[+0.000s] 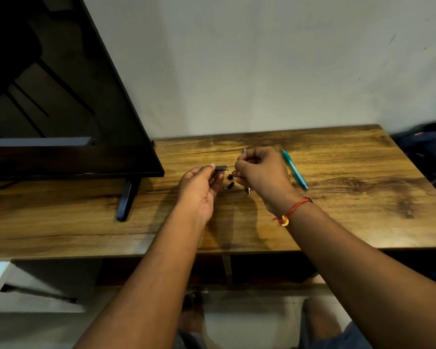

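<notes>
Left hand [199, 187] is raised over the table [350, 210], palm turned up and to the right. Its thumb and forefinger pinch a small dark part [220, 168] at the part's left end. Right hand [259, 177] is raised just beside it, knuckles up, fingers curled round a silver pen [248, 190]. The silver pen stands nearly upright, with one tip showing above the fist and the other below it. A red thread [293, 209] circles the right wrist.

A thin rod [230, 169] projects from the dark part toward the right hand. Its far end reaches the right fingertips; whether they pinch it cannot be told. The dark part sits between the two hands, above the middle of the table.

Small black pieces [230, 176] lie close together on the table, below the gap between the hands. A teal pen [294, 170] lies flat just right of the right hand, apart from it, slanted toward the wall [262, 71].

A TV [48, 96] stands on the left part of the table on a dark foot [126, 200]; its screen is dark. The wall rises directly behind the table. A dark bag [428, 147] lies beyond the table's right edge.
</notes>
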